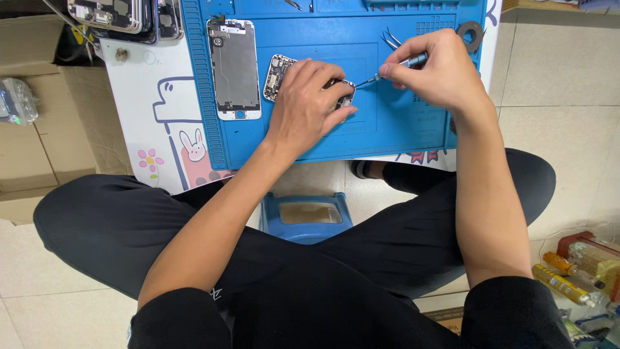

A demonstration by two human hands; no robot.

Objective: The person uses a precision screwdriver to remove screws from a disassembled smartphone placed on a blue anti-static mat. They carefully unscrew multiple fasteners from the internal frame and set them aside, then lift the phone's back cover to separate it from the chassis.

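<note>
An opened phone body (279,74) lies on a blue repair mat (400,129), its inner parts showing. My left hand (307,103) rests flat over the phone's right half and holds it down, hiding most of it. My right hand (433,68) grips a thin silver screwdriver (394,70) whose tip points left into the phone near my left fingertips. A detached phone screen panel (234,68) lies face down on the mat, just left of the phone body.
Tweezers (391,40) lie on the mat behind my right hand, with a dark tape roll (470,33) at the mat's far right corner. Several phone frames (119,16) are stacked at far left. A blue stool (307,216) sits between my legs; cardboard boxes (39,116) are on the left.
</note>
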